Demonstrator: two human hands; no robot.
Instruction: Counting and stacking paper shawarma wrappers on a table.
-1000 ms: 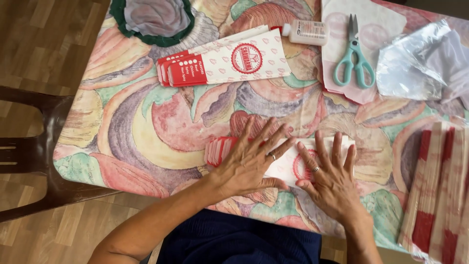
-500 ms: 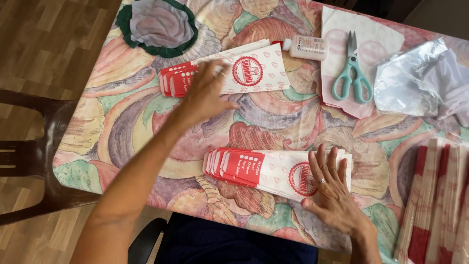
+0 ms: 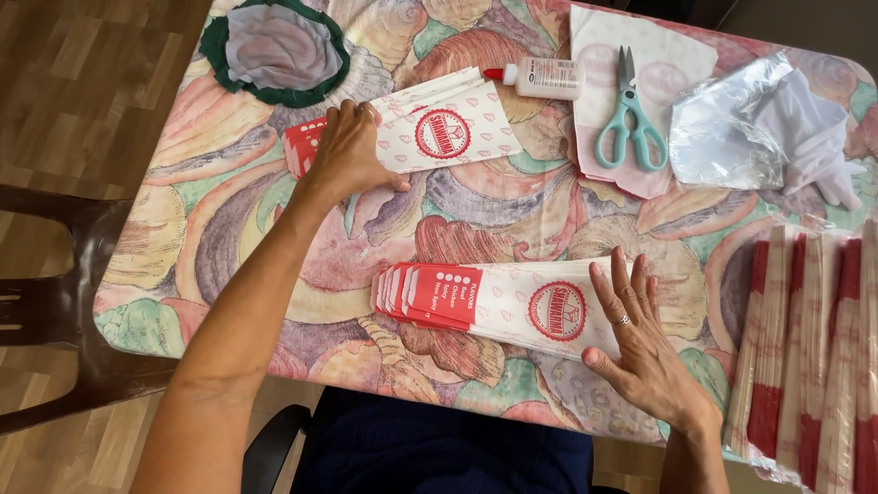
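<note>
Left hand (image 3: 347,151) seemingly pinches far bag stack (image 3: 412,133); right hand (image 3: 640,352) flat, grip wide, on near stack (image 3: 498,302).

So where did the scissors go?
The scissors lie on white paper at the table's far right, between the glue bottle and the crumpled plastic.

Matt printed paper bags (image 3: 439,133) under left fingers (image 3: 352,114); same paper stack (image 3: 512,306) beneath right fingers (image 3: 626,293); beyond them glossy plastic-handled metal scissors (image 3: 629,119), crinkly clear plastic (image 3: 722,137); smooth patterned surface (image 3: 274,247)
</note>
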